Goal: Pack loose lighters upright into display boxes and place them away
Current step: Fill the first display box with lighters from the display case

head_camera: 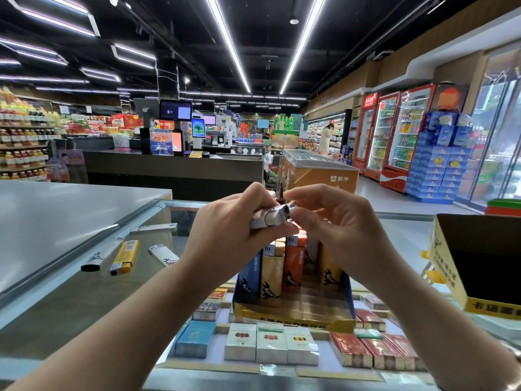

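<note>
My left hand (225, 221) grips a small bunch of white lighters (269, 218), fingers curled round them, metal heads pointing right. My right hand (335, 218) meets it at the heads, thumb and forefinger pinching toward the tip of the bunch; cannot tell if they actually grip it or only touch. Both hands are raised above the open display box (293, 309), yellow front wall, sitting on the glass worktop (84, 300).

Inside the box lighters stand upright along the back: a blue lighter (249, 277) at left, a yellow-tan lighter (272, 275) next to it, an orange lighter (294, 263), another yellow one (329, 272) to the right. The front part of the box is bare.

Loose lighters lie flat on the worktop left of my forearm: a white lighter with black cap (97, 258), a yellow lighter (124, 256) just beside it, a white lighter (163, 253) near my wrist, and a silver-white one (153, 228) further back.

A second display box (451, 263), yellow with a dark inside, stands at the right edge. Cigarette packs (270, 345) show under the glass.
</note>
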A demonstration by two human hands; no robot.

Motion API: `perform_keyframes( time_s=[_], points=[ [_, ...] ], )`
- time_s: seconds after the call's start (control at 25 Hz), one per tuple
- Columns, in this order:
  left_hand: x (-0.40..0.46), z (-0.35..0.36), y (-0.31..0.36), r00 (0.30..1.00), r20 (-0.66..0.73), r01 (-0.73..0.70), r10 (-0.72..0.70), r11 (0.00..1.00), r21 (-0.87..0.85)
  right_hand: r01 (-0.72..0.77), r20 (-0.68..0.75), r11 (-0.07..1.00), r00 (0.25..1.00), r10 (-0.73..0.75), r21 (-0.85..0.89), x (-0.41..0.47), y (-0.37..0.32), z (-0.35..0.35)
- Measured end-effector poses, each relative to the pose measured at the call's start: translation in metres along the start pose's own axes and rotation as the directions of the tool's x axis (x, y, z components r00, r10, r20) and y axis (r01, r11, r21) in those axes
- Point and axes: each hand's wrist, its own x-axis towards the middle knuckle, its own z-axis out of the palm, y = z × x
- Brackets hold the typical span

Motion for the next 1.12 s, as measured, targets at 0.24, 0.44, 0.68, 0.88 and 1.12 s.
perform_keyframes(
  time_s=[0.24, 0.44, 0.68, 0.88, 1.12],
  points=[
    [-0.001, 0.002, -0.004, 0.998, -0.038, 0.040, -0.041, 0.998, -0.048, -0.052, 0.018, 0.978, 0.999, 0.050, 0.200, 0.001, 0.003, -0.002],
    [-0.003, 0.004, -0.010, 0.997, -0.045, 0.054, -0.055, 0.998, -0.009, -0.159, -0.143, 0.895, 0.961, 0.237, 0.417, 0.004, 0.005, -0.015],
    [-0.003, 0.005, -0.009, 0.996, 0.080, 0.026, -0.027, 1.000, 0.009, -0.172, -0.209, 0.892, 0.937, 0.279, 0.418, 0.009, 0.002, -0.041],
    [-0.002, 0.003, -0.008, 0.978, 0.206, 0.012, -0.008, 1.000, -0.018, -0.158, -0.177, 0.974, 0.966, 0.187, 0.164, 0.007, 0.003, -0.053],
    [-0.002, 0.004, -0.008, 0.971, 0.240, 0.015, -0.014, 1.000, 0.000, -0.034, 0.110, 0.923, 0.990, 0.083, -0.384, 0.004, 0.000, -0.045]
  ],
)
